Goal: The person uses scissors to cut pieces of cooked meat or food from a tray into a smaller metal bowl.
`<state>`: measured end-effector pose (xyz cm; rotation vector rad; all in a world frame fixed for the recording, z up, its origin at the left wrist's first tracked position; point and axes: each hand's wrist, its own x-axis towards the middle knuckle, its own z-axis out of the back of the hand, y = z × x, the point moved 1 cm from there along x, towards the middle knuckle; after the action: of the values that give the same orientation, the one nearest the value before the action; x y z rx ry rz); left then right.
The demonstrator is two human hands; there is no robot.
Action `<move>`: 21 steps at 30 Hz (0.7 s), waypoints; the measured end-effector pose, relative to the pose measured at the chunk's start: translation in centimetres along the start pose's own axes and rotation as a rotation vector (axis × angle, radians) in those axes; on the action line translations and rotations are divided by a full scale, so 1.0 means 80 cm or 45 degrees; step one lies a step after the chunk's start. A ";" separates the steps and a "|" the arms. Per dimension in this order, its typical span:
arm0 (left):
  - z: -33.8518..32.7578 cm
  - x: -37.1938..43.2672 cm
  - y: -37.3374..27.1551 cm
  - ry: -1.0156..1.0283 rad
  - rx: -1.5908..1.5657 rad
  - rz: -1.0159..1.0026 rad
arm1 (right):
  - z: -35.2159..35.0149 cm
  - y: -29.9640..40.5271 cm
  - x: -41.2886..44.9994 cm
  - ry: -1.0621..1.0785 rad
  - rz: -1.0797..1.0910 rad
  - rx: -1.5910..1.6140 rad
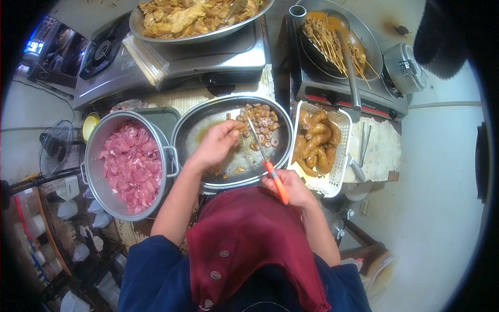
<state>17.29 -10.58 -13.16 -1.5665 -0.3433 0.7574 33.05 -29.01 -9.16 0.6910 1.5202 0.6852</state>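
Note:
My left hand (219,142) pinches a piece of brown cooked intestine (241,128) above an oval metal tray (191,171). In my right hand (290,187) is a pair of scissors (269,165) with orange handles, its blades pointing up and left beside my left fingertips. Cut intestine rings (264,121) lie in the upper right of the tray, with some brown liquid at its left. To the right stands a white perforated plastic basket (340,171) holding whole brown intestines (322,140).
A metal pot (90,171) of raw pink meat (132,167) stands left. Behind are a gas stove (195,58) with bagged skewers (145,60) and a large pan (210,37), and a second stove (351,97) with a pan of skewered meat. Tongs (365,144) lie right of the basket.

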 end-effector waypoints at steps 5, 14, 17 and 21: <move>0.003 -0.003 -0.001 0.008 -0.391 0.113 | 0.004 -0.003 -0.003 -0.011 0.122 0.122; -0.008 -0.004 -0.013 -0.026 -0.023 0.056 | -0.004 0.005 0.009 0.015 0.141 -0.087; -0.008 -0.006 -0.022 -0.055 0.117 0.044 | -0.004 0.008 0.010 0.032 0.113 -0.071; -0.004 -0.005 -0.020 -0.005 0.140 0.033 | -0.002 0.001 0.011 0.048 0.124 -0.026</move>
<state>17.51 -10.83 -11.52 -1.4688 -0.2800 0.7864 32.85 -28.32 -9.68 0.7440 1.5197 0.7903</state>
